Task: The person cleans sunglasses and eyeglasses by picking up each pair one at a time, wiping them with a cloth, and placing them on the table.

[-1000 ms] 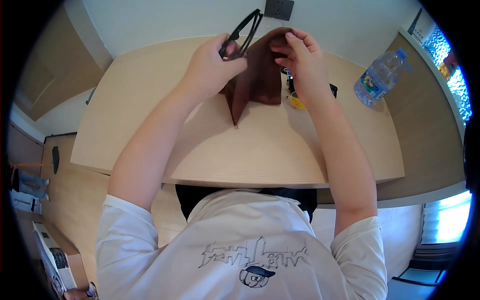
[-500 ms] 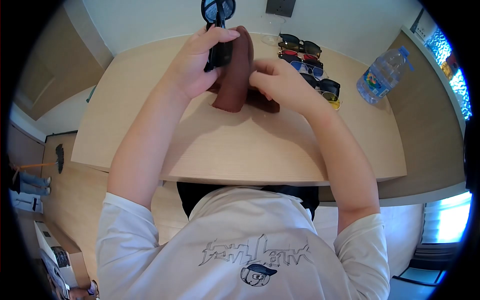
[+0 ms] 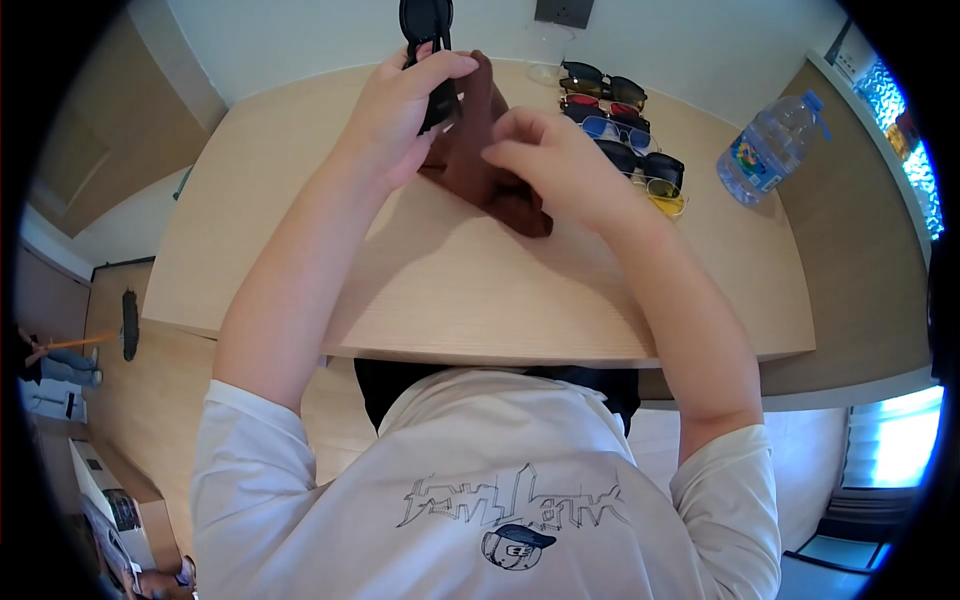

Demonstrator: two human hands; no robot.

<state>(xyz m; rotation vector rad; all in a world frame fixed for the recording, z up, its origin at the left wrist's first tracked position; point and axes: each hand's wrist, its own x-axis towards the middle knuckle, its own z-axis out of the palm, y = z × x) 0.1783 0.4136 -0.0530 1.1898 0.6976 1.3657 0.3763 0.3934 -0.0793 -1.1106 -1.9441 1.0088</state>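
Brown cloth (image 3: pixel 470 165), probably limp and light, best held by corners, lies toward the far edge of the surface (image 3: pixel 480 310); left hand (image 3: pixel 392 118) grips it and black sunglasses (image 3: pixel 427 20); whether the curled right hand (image 3: pixel 552 168) grasps it, I cannot tell.

A white short-sleeved fabric T-shirt (image 3: pixel 470 425) is worn – printed with jagged black-outlined lettering (image 3: pixel 515 497) and a blue-capped cartoon head (image 3: pixel 517 547).

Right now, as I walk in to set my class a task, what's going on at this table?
A person's left hand holds dark glasses and the top of a brown cloth or pouch. The right hand is curled beside it; whether it grips is unclear. More glasses lie in a row beyond, with a bottle farther right.
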